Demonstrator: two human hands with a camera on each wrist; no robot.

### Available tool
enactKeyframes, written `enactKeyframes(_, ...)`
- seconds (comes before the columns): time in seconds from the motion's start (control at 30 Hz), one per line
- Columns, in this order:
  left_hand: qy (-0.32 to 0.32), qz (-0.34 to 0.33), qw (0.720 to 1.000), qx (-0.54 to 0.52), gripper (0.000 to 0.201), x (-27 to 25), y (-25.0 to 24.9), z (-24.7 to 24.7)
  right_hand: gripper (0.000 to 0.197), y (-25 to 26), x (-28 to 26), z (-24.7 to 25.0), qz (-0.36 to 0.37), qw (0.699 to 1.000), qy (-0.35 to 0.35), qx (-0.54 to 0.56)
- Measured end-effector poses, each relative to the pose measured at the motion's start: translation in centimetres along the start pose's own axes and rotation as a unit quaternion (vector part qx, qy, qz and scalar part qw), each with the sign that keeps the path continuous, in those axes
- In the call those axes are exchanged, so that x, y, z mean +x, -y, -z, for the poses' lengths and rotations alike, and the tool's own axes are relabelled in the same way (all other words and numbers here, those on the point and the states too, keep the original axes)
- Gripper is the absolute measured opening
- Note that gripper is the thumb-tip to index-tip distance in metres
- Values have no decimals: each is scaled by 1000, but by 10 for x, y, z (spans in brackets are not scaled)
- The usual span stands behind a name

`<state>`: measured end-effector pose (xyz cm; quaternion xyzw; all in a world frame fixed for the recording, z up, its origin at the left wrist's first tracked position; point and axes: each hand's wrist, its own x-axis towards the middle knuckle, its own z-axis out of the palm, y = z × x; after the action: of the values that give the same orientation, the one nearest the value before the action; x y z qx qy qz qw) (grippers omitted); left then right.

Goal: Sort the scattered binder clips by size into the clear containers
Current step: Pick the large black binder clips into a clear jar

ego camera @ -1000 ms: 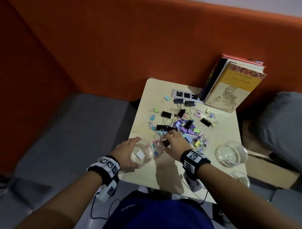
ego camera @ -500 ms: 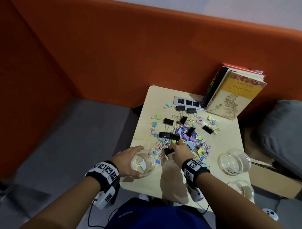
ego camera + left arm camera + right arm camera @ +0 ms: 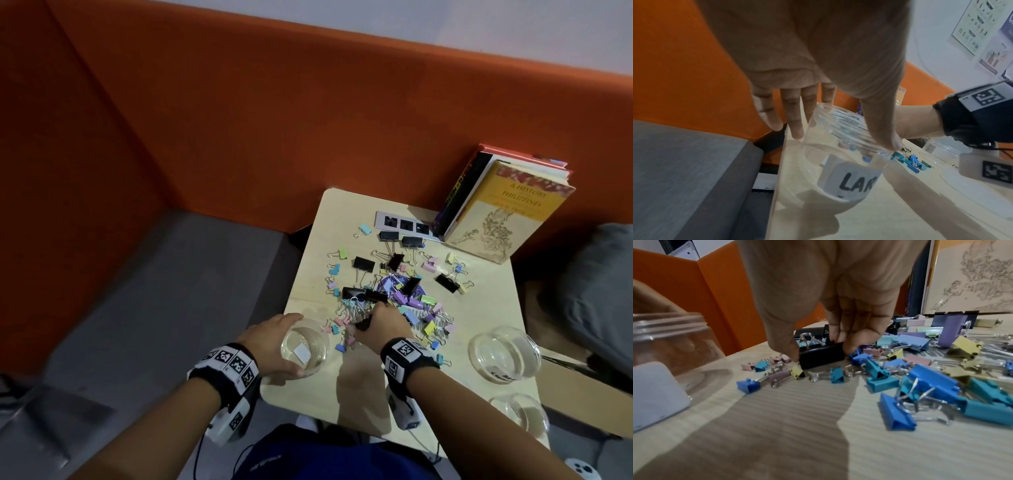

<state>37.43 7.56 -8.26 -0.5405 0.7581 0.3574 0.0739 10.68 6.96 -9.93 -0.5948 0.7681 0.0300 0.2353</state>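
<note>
Since 1 second ago the right hand point(image 3: 380, 325) has barely shifted at the near edge of the clip pile point(image 3: 400, 298), and its thumb and fingers now pinch a large black binder clip point(image 3: 821, 356) resting on the table point(image 3: 479, 308). The left hand point(image 3: 270, 346) still cups the labelled clear container point(image 3: 840, 162), fingers wrapped around its wall. 2 more clear containers point(image 3: 503, 353) stand to the right.

Your head view looks steeply down over the whole counter point(image 3: 394, 387) from its near edge. Each wrist view sits low and close, facing the far edge; all three share the labelled jar point(image 3: 304, 346) at the near-left corner.
</note>
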Motion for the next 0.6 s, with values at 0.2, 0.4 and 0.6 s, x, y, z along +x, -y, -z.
enactKeyframes(0.2, 2, -2, 1000, -30, 113, 3, 6, -5, 56, -10, -7, 10, -20, 996, -28, 82)
enactKeyframes(0.4, -3, -11, 998, -55, 112, 3, 13, -9, 49, -35, -14, 24, 37, 979, -59, 189)
enactKeyframes(0.6, 4, -14, 998, -69, 115, 2, 12, -7, 45, -27, -24, 41, 98, 948, 1, 302)
